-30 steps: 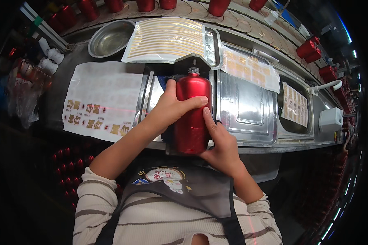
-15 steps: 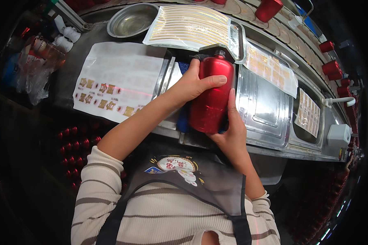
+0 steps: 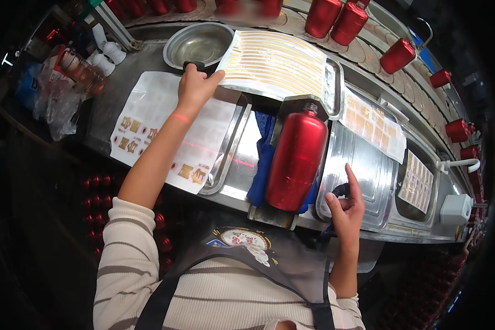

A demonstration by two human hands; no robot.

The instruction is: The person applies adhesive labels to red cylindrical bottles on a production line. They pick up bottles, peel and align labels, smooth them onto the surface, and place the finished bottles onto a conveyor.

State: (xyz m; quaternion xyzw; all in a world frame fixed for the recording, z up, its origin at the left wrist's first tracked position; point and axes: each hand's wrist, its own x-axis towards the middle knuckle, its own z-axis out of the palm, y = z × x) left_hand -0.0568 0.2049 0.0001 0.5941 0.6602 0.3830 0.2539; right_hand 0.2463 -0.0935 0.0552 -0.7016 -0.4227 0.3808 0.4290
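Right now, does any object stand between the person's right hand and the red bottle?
Nothing visible blocks the space between the right hand and the red bottle. Only the edge of the metal tray and some blue cloth lie low there.

The bottle (image 3: 298, 157) lies between the leftmost sheet (image 3: 151, 102) and the tray (image 3: 374, 173), cloth (image 3: 261, 176) at its sides. Behind that sheet stands the bowl (image 3: 198, 47); right of the tray come basin (image 3: 408, 212) and jug (image 3: 455, 210).
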